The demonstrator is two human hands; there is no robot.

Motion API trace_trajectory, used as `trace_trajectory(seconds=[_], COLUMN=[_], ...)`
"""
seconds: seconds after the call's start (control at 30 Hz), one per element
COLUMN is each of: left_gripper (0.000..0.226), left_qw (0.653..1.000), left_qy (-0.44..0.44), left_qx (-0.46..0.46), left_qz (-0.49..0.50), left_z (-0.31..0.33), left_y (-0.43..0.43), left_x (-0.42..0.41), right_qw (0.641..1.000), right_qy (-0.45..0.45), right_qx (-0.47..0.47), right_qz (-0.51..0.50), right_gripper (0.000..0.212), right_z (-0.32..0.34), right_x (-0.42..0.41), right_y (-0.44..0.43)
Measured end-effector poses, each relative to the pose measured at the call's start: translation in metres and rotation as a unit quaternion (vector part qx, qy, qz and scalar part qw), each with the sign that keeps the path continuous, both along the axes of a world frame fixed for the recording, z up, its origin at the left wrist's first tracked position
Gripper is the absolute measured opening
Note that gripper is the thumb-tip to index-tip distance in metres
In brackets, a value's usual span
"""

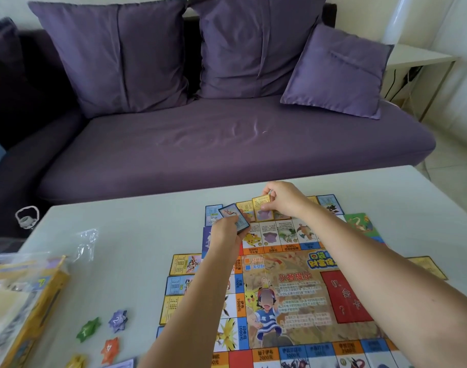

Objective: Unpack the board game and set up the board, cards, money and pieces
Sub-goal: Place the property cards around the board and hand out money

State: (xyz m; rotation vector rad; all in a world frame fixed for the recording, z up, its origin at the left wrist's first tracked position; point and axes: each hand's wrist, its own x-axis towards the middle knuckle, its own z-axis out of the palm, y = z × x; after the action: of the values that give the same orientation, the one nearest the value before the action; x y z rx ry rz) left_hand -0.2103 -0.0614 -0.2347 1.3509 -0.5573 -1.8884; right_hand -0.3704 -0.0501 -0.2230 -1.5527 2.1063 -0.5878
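Centrally, the game board (293,296) lies unfolded and flat on the pale surface (136,248), with its red panel toward the right side. Left hand (227,229): fingers curled round a small stack of blue-bordered cards (233,217), held over the board's far left corner. Right hand (282,199): thumb and fingers clamped on a single yellow-bordered card (264,208) at its upper part, with the card standing at the board's far edge; whether its lower edge touches the board cannot be told. A row of laid cards (184,264) runs along the outside of the board's left edge, just beside it, alternating yellow and blue borders. Further cards lie along the far edge, one blue card (213,213) at the far left corner, partly behind the left hand's stack. Left of the board, well apart from it, four star-shaped pieces lie on the surface: green piece (88,329), purple piece (117,320), orange piece (110,350) and yellow piece (77,362), the last cut off by the lower border. An open yellow game box (22,301) sits at the surface's near left corner, with a crumpled clear plastic bag (87,243) beyond it. Behind the surface stands a purple sofa (227,144) with three matching cushions
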Motion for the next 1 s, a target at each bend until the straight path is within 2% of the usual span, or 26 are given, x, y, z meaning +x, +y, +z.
trace_trajectory(seconds=[0.43,0.53,0.67,0.77,0.87,0.97,1.0], left_gripper=[0.027,0.035,0.028,0.017,0.005,0.006,0.007], left_qw=[1.000,0.999,0.995,0.987,0.979,0.975,0.974], left_qy=[0.008,0.051,0.064,0.012,-0.032,-0.039,-0.037], left_qx=[0.006,-0.003,-0.039,-0.111,-0.158,-0.175,-0.179], left_qz=[-0.012,-0.020,-0.065,-0.116,-0.123,-0.130,-0.134], left_z=[0.008,0.017,0.032,0.040,0.048,0.053,0.055], left_y=[-0.001,0.005,0.020,0.038,0.062,0.086,0.095], left_x=[0.001,0.003,0.004,0.007,0.008,0.008,0.007], right_qw=[0.999,0.996,0.987,0.977,0.959,0.938,0.935], right_qy=[0.012,-0.030,-0.097,-0.169,-0.255,-0.328,-0.338], right_qx=[-0.022,-0.061,-0.116,-0.119,-0.111,-0.094,-0.085], right_qz=[-0.046,-0.054,-0.048,-0.043,-0.054,-0.062,-0.070], right_gripper=[0.039,0.028,0.012,0.017,0.022,0.026,0.034], right_z=[-0.001,0.013,0.038,0.053,0.062,0.062,0.062], right_x=[0.001,0.003,0.001,-0.001,-0.001,0.001,0.003], right_y=[0.000,0.006,0.025,0.050,0.084,0.118,0.131])
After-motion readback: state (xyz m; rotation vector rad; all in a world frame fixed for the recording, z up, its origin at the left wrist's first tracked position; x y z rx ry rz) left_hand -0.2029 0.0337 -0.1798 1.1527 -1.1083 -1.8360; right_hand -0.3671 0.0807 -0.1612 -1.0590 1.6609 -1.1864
